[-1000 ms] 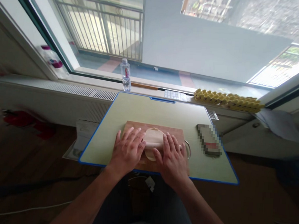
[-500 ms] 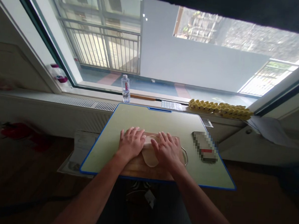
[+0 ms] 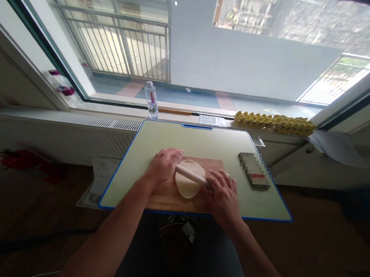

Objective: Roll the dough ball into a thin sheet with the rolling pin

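Rolling pin (image 3: 191, 175), seemingly light, stiff and best grasped by its ends, is being held slantwise across probably soft, tearable dough (image 3: 188, 189) on the wooden board (image 3: 168, 202), gripped by the right hand (image 3: 223, 195) and met by the left hand (image 3: 163, 166), whose closure cannot be told.

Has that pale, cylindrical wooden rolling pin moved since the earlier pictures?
Yes. Against the blue-rimmed, pale-green rectangular tabletop, the rolling pin has turned: its right end now sits closer to the near edge, its left end farther away.
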The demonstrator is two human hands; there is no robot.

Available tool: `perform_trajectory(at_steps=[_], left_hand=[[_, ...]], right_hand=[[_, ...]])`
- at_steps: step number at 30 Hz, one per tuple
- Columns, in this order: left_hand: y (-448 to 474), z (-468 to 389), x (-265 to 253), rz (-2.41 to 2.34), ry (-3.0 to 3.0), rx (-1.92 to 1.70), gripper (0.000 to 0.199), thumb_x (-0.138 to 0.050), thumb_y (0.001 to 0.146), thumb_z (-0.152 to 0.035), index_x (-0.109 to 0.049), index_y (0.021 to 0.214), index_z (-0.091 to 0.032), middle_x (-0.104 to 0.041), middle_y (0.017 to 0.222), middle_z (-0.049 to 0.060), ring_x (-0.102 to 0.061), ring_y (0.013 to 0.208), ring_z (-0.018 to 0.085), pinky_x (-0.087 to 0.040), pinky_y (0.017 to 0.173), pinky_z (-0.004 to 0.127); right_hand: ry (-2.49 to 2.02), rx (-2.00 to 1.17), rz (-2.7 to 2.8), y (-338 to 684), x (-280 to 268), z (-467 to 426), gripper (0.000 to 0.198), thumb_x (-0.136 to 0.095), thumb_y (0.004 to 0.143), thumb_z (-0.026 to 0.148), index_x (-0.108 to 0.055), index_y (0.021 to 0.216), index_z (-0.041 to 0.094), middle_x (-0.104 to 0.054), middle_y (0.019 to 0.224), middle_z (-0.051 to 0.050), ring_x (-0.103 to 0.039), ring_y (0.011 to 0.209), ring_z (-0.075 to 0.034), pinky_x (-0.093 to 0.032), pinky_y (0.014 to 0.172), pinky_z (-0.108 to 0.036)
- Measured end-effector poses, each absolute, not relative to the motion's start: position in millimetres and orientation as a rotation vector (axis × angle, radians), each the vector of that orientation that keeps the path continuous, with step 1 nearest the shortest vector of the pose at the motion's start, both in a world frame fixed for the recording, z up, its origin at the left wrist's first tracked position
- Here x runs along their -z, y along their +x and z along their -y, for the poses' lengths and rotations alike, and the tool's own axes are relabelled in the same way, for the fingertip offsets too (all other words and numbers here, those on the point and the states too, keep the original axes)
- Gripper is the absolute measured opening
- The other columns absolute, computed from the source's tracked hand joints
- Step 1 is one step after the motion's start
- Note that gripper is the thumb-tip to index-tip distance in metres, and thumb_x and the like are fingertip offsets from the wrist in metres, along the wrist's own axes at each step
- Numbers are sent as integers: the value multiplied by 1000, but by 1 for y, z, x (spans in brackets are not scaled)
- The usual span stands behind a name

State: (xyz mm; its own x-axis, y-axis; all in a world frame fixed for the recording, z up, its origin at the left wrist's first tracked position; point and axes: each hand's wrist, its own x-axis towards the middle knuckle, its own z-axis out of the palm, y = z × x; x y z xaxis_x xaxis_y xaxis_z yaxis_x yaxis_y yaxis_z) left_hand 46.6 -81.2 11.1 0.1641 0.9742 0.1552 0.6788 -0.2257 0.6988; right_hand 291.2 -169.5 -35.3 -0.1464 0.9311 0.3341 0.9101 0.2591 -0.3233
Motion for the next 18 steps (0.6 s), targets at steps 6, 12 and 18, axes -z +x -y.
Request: perform_trajectory(at_steps=[6, 12, 18], left_hand=[[56, 41, 7, -1496, 1965, -496, 49, -39, 106, -48, -74, 136, -30, -66, 154, 0, -58, 145, 22, -36, 125, 31], [58, 52, 8, -1484, 1998, -508, 51, -42, 104, -61, -78, 127, -34, -75, 141, 0, -68, 131, 26, -46, 116, 32], [61, 52, 4, -1434, 2122, -429, 53, -33, 107, -49, -79, 125, -29, -75, 140, 3, -65, 133, 23, -42, 119, 31]], right_hand=[[-1686, -57, 2015, 318, 38, 160, 22, -61, 104, 40, -71, 117, 26, -70, 142, -8, -53, 141, -37, -39, 116, -62], [-1594, -128, 2034, 325, 37, 163, 20, -64, 103, 42, -71, 115, 28, -75, 131, -5, -60, 130, -30, -41, 115, -51], [-1574, -164, 2046, 329, 36, 167, 22, -64, 102, 43, -73, 114, 28, -74, 133, -7, -59, 131, -31, -43, 116, -52]])
